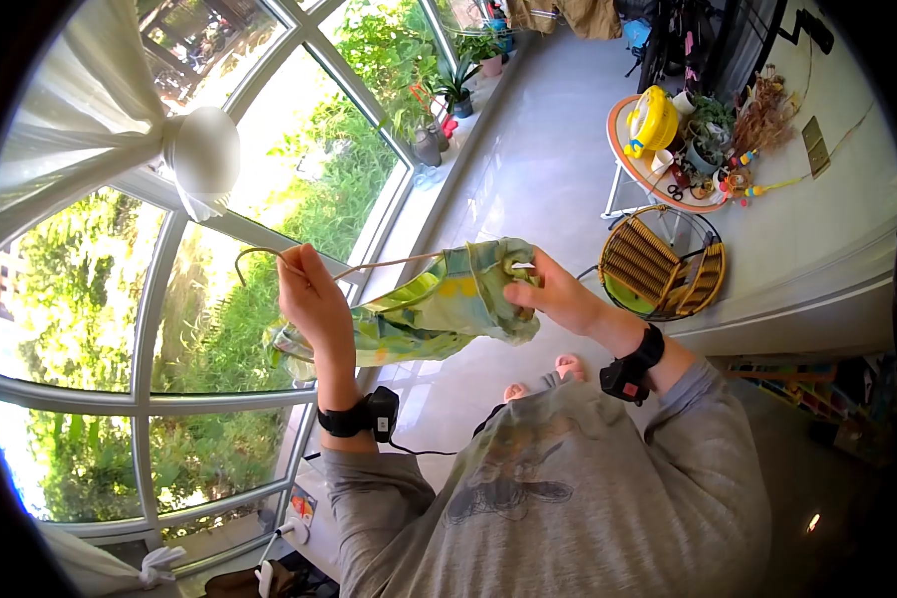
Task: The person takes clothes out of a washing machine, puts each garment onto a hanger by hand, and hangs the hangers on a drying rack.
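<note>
"Anything readable on you?"
"A white label on my left wrist device [385, 413], too small to read. I wear two: the other [628, 379] is right of centre."
"Your fingers?"
"My left hand [311, 299] pinches one hanger [394, 263], hook poking out leftward. My right hand [558, 291] is clamped on the gathered edge of one green patterned garment [419, 321], mid-frame, stretching leftward from those fingers."
</note>
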`<control>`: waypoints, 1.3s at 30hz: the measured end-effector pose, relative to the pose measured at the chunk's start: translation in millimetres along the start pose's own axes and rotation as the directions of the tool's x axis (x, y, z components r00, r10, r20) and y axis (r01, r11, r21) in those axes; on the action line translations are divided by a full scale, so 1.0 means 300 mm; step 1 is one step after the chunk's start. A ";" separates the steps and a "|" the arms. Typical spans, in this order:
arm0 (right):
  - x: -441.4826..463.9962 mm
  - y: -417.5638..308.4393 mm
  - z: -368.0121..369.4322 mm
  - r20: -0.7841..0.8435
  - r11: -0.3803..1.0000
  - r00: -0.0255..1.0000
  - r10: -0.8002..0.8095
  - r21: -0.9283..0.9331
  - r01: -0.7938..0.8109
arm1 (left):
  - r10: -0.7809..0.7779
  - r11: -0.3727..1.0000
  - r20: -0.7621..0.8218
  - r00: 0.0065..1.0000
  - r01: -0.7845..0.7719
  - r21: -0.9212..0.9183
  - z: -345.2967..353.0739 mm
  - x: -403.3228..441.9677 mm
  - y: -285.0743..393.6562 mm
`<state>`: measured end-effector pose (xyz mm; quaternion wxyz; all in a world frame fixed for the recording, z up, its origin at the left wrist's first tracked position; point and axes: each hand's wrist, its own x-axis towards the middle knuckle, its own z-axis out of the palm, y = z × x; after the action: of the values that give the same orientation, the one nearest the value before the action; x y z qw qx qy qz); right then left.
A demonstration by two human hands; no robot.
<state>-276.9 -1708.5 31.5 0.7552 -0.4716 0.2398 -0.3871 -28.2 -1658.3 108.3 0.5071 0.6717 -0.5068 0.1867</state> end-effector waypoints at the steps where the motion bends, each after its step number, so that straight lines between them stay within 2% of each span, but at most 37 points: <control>1: 0.020 0.010 -0.016 0.061 0.999 0.998 0.034 -0.009 -0.033 | 0.023 1.000 -0.007 1.000 -0.023 0.008 0.003 0.000 0.001; 2: 0.034 0.015 -0.029 0.122 0.998 0.990 0.066 -0.021 -0.064 | 0.046 0.999 -0.015 0.999 -0.046 0.016 0.007 0.001 0.002; 3: 0.035 0.014 -0.034 0.054 0.991 0.993 0.107 -0.091 -0.102 | 0.048 0.999 -0.013 0.999 -0.048 0.014 0.008 0.002 -0.007; 5: 0.036 0.021 -0.074 0.059 0.989 0.994 0.095 -0.116 -0.087 | -0.026 0.999 -0.066 0.997 0.027 0.021 0.000 0.008 -0.044; 8: 0.024 0.028 -0.149 0.069 0.985 0.996 0.047 -0.166 -0.035 | -0.044 0.999 -0.157 0.987 0.047 0.014 -0.042 0.042 -0.066; 10: 0.012 0.025 -0.179 0.056 0.977 0.998 0.041 -0.212 -0.028 | -0.054 0.998 -0.140 0.989 0.058 0.026 -0.044 0.040 -0.042; 11: 0.009 0.016 -0.183 0.041 0.951 0.998 0.040 -0.308 -0.025 | -0.011 1.000 -0.136 0.991 0.014 0.018 -0.039 0.043 -0.040; 12: 0.015 0.024 -0.195 0.043 0.951 0.998 0.041 -0.308 -0.026 | 0.032 0.999 -0.133 0.991 -0.031 0.011 -0.038 0.045 -0.037; 15: 0.043 0.045 -0.198 0.160 0.954 0.957 -0.244 -0.136 0.266 | -0.032 0.999 -0.133 0.991 0.034 0.015 -0.037 0.054 -0.004; 18: 0.048 0.076 -0.111 0.254 0.903 0.947 -0.198 -0.328 0.277 | -0.039 0.999 -0.119 0.992 0.037 -0.017 -0.024 0.060 0.003; 19: 0.049 0.065 -0.066 0.207 0.868 0.955 -0.214 -0.408 0.283 | -0.020 0.999 -0.102 0.995 0.016 -0.035 -0.020 0.062 0.002; 20: 0.052 0.074 -0.072 0.201 0.870 0.955 -0.220 -0.403 0.285 | -0.012 0.999 -0.098 0.995 0.009 -0.035 -0.018 0.067 -0.002; 22: 0.065 0.086 -0.087 0.210 0.873 0.978 0.023 -0.481 0.083 | 0.021 1.000 -0.104 0.994 -0.019 0.019 -0.025 0.085 -0.019; 23: 0.047 0.083 -0.089 0.189 0.915 0.982 0.021 -0.400 0.058 | -0.006 1.000 -0.097 0.995 0.008 0.013 -0.033 0.093 -0.022; 24: 0.043 0.093 -0.113 0.190 0.916 0.982 0.022 -0.397 0.056 | -0.007 1.000 -0.095 0.995 0.008 0.016 -0.046 0.101 -0.028; 26: 0.039 0.121 -0.182 0.211 0.859 0.977 0.017 -0.504 0.094 | -0.009 0.999 -0.121 0.993 0.014 0.036 -0.073 0.117 -0.039; 28: 0.024 0.101 -0.203 0.183 0.841 0.983 0.009 -0.534 0.092 | -0.021 0.998 -0.127 0.992 0.027 0.052 -0.087 0.117 -0.041; 31: 0.014 0.112 -0.223 0.163 0.766 0.961 -0.223 -0.581 0.276 | -0.025 0.993 -0.147 0.989 0.041 0.108 -0.088 0.110 -0.049; 32: 0.015 0.116 -0.219 0.166 0.766 0.960 -0.225 -0.579 0.279 | -0.024 0.993 -0.150 0.988 0.040 0.110 -0.088 0.109 -0.044; 34: 0.010 0.115 -0.207 -0.038 0.853 0.971 -0.237 -0.487 0.189 | -0.022 0.996 -0.124 0.992 0.033 0.080 -0.081 0.104 -0.031; 36: 0.022 0.112 -0.185 -0.070 0.860 0.976 -0.207 -0.489 0.147 | -0.032 0.998 -0.126 0.991 0.038 0.050 -0.079 0.109 -0.018; 37: 0.050 0.129 -0.162 -0.058 0.750 0.859 -0.508 -0.521 0.408 | -0.042 0.999 -0.128 0.991 0.045 0.020 -0.078 0.113 -0.011; 38: 0.072 0.139 -0.132 -0.035 0.562 0.654 -0.756 -0.547 0.621 | -0.041 0.999 -0.127 0.991 0.044 0.019 -0.077 0.118 -0.007; 39: 0.073 0.128 -0.090 -0.085 0.621 0.683 -0.726 -0.509 0.596 | -0.054 0.999 -0.120 0.991 0.054 -0.002 -0.077 0.123 -0.003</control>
<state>-269.9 -1730.8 -14.9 0.3863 -0.6240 0.2333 -0.6379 -5.9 -1656.3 145.7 0.5412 0.6728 -0.4570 0.2134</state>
